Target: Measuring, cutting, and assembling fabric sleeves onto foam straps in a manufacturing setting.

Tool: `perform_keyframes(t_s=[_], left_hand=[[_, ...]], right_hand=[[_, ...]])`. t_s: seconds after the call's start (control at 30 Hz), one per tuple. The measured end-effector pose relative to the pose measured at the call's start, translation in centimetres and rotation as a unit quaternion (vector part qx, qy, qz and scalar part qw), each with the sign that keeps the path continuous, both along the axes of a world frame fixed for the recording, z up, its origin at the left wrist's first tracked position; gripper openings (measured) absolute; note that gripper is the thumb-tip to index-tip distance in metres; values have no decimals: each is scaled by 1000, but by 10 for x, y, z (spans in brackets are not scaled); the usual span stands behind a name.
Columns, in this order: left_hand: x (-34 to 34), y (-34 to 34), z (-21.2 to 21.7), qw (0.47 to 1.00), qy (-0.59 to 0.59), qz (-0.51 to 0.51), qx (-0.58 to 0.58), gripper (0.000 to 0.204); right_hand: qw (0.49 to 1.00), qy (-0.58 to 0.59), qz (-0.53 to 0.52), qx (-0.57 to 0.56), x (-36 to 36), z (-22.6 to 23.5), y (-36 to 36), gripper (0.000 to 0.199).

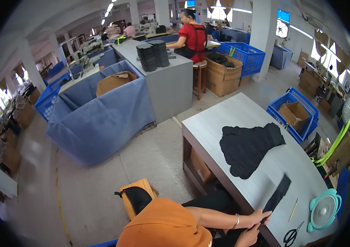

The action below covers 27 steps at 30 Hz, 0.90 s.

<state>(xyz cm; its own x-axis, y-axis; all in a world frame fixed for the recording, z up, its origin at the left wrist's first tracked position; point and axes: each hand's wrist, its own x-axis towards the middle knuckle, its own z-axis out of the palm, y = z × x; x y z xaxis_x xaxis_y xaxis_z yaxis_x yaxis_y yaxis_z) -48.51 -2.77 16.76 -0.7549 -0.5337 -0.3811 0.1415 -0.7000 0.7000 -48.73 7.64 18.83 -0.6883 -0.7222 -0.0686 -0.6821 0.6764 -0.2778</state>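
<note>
1. The left hand (260, 217) is closed on the near end of a long black fabric strip (279, 192), which runs away from it up and to the right across the table edge.
2. The right hand (249, 236) sits just below the left, near the bottom of the view; its fingers curl inward, but whether it grips anything cannot be told.
3. Both hands work at the near edge of a grey table (241, 113) that stretches far and left.
4. Farther along the table lies a fanned stack of black fabric pieces (247, 148), well apart from the hands.
5. To the right of the strip lie a thin yellow stick (293, 209), black scissors (292, 236) and a small teal fan (324, 210).
6. Beyond is a workshop floor: a large bin draped in blue cloth (96, 115) at left, blue crates (294, 111) at right, and a person in red (192, 39) seated at a far grey table.
</note>
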Motion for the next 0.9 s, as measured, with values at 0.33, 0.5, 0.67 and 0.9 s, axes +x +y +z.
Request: perform_keyframes(t_s=[0.33,0.5,0.67,0.9], left_hand=[[4,-18,-6,994,59,-20,95,25],[9,-28,-6,988,73,-23,137,23],[12,-25,-12,988,92,11,124,28],[11,-13,-38,997,59,-43,23,32]], right_hand=[[996,82,31,-1,11,13,-11,43],[990,93,42,-93,39,28,-8,48],[995,91,-12,28,53,35,-17,58],[999,39,20,-9,18,6,-27,41]])
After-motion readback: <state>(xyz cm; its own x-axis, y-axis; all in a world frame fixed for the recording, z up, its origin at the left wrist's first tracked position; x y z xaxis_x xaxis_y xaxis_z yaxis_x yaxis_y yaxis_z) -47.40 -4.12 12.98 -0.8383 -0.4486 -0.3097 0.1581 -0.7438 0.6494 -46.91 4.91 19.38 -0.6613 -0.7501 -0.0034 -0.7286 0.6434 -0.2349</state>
